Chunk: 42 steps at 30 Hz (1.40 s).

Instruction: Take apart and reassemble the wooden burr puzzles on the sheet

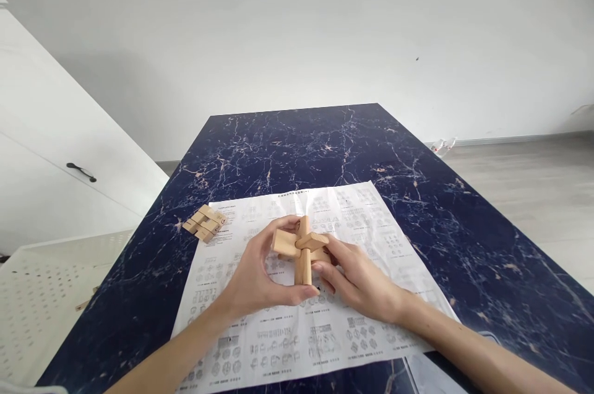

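Steadying the wooden puzzle (304,245) above the printed sheet (250,331) should help, left hand (257,276) gripping its ends, right hand (359,279) pinching its side.

Marbled blue table (297,149), printed sheet (371,245), wooden blocks (205,223)

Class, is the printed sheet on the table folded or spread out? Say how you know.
Spread out: the sheet lies open across the table, with rows of printed diagrams showing.
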### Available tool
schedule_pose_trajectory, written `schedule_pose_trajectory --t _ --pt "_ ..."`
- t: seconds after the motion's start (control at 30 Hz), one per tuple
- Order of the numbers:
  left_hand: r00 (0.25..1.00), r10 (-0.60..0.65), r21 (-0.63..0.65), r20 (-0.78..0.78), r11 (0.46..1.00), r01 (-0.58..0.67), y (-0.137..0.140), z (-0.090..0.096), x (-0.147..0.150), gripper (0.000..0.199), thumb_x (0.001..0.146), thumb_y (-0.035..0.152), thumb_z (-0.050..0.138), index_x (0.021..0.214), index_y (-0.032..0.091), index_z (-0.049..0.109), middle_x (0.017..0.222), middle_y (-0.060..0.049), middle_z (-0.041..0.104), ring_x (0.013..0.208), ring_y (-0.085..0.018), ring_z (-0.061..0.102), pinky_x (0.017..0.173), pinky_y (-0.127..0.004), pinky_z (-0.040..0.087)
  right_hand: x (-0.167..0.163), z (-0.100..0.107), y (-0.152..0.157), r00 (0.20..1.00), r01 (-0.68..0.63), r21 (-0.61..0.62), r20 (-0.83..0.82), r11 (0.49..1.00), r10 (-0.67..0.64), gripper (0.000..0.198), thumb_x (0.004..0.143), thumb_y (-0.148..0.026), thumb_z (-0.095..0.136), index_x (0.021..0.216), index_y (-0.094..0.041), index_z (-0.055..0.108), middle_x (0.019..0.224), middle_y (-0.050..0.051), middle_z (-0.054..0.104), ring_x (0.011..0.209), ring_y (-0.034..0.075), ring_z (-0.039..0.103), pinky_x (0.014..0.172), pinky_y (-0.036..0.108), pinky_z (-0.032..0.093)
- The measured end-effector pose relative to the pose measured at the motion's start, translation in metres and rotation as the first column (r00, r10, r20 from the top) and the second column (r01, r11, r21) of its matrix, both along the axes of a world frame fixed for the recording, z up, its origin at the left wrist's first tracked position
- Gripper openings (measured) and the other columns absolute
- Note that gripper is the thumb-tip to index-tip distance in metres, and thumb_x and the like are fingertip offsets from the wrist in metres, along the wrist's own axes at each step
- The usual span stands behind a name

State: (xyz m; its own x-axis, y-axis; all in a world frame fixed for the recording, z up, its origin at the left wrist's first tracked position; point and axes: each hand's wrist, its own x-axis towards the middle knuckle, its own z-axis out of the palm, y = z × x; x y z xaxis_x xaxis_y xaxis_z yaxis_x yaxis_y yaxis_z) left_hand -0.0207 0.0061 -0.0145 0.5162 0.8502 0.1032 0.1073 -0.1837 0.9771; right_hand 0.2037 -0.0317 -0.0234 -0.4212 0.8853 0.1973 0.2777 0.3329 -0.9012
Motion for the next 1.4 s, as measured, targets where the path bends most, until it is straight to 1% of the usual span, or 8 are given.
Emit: schedule_pose_trajectory --t 0.3,0.53,0.73,0.83,0.93,1.07,1.23,1.4 --pt "1.0 0.001 -0.025 -0.029 1.0 -0.002 0.0 0.001 0.002 0.092 0.062 0.043 0.101 0.143 0.03 0.059 0.141 -0.012 0.066 0.134 -0.042 0.06 0.119 -0.063 0.042 -0.001 -0.002 -0.001 0.999 0.03 0.057 0.023 0.998 -0.032 0.023 0.111 -0.034 0.047 0.09 -0.025 0.047 0.078 0.0 0.06 0.066 0.017 0.055 0.063 0.031 0.044" --pt "0.999 -0.034 -0.06 0.005 0.998 0.034 0.0 0.001 0.001 0.091 0.066 0.04 0.101 0.146 0.036 0.057 0.146 -0.008 0.062 0.139 -0.04 0.056 0.119 -0.059 0.044 0.001 -0.001 0.0 0.999 0.037 0.062 0.021 0.997 -0.038 0.022 0.112 -0.036 0.045 0.092 -0.025 0.045 0.081 0.002 0.063 0.068 0.018 0.058 0.063 0.031 0.045" --pt "0.993 -0.112 -0.185 0.034 0.976 0.117 -0.002 0.001 0.001 0.084 0.082 0.043 0.091 0.152 0.038 0.045 0.143 -0.008 0.061 0.135 -0.036 0.062 0.115 -0.055 0.051 -0.003 -0.002 -0.002 0.992 0.055 -0.069 0.118 0.996 -0.047 0.011 0.11 -0.036 0.046 0.109 -0.025 0.043 0.089 0.004 0.07 0.068 0.02 0.062 0.06 0.031 0.04" --pt "0.989 -0.145 -0.247 0.029 0.958 0.148 -0.004 0.002 0.0 0.082 0.087 0.045 0.087 0.154 0.037 0.04 0.14 -0.009 0.063 0.13 -0.034 0.066 0.112 -0.054 0.053 -0.003 0.0 -0.002 0.989 0.022 -0.086 0.145 0.996 -0.009 0.015 0.108 -0.036 0.049 0.116 -0.024 0.043 0.085 0.001 0.07 0.067 0.021 0.062 0.061 0.032 0.041" --pt "0.986 -0.156 -0.274 0.05 0.948 0.164 -0.003 0.003 -0.001 0.081 0.089 0.045 0.085 0.154 0.035 0.039 0.138 -0.009 0.065 0.128 -0.033 0.067 0.112 -0.052 0.054 0.001 0.0 -0.001 0.987 0.061 0.03 0.151 0.998 -0.064 0.02 0.108 -0.039 0.051 0.12 -0.023 0.047 0.09 0.003 0.069 0.073 0.022 0.062 0.067 0.035 0.046" --pt "0.99 -0.141 -0.276 0.024 0.95 0.142 -0.002 0.003 0.001 0.08 0.088 0.045 0.085 0.153 0.035 0.038 0.134 -0.008 0.066 0.123 -0.031 0.069 0.108 -0.052 0.056 0.007 -0.002 0.002 0.982 0.168 0.218 0.048 0.961 -0.183 0.015 0.11 -0.038 0.048 0.114 -0.023 0.051 0.103 0.007 0.066 0.089 0.022 0.061 0.081 0.039 0.052" --pt "0.986 -0.166 -0.261 -0.028 0.953 0.153 -0.005 0.007 0.005 0.078 0.085 0.042 0.085 0.148 0.033 0.039 0.125 -0.007 0.065 0.118 -0.032 0.069 0.105 -0.053 0.056 0.007 -0.004 0.001 0.972 0.173 0.351 0.091 0.92 -0.217 0.008 0.11 -0.027 0.048 0.104 -0.024 0.051 0.083 0.0 0.062 0.071 0.017 0.057 0.067 0.032 0.047" --pt "0.988 -0.139 -0.194 -0.063 0.973 0.124 -0.007 0.009 0.008 0.082 0.081 0.039 0.088 0.147 0.035 0.039 0.119 -0.004 0.061 0.115 -0.031 0.07 0.103 -0.053 0.057 0.004 -0.001 -0.001 0.965 0.201 0.454 0.061 0.868 -0.256 0.008 0.109 -0.022 0.052 0.101 -0.024 0.053 0.076 -0.002 0.06 0.064 0.015 0.055 0.062 0.031 0.044"
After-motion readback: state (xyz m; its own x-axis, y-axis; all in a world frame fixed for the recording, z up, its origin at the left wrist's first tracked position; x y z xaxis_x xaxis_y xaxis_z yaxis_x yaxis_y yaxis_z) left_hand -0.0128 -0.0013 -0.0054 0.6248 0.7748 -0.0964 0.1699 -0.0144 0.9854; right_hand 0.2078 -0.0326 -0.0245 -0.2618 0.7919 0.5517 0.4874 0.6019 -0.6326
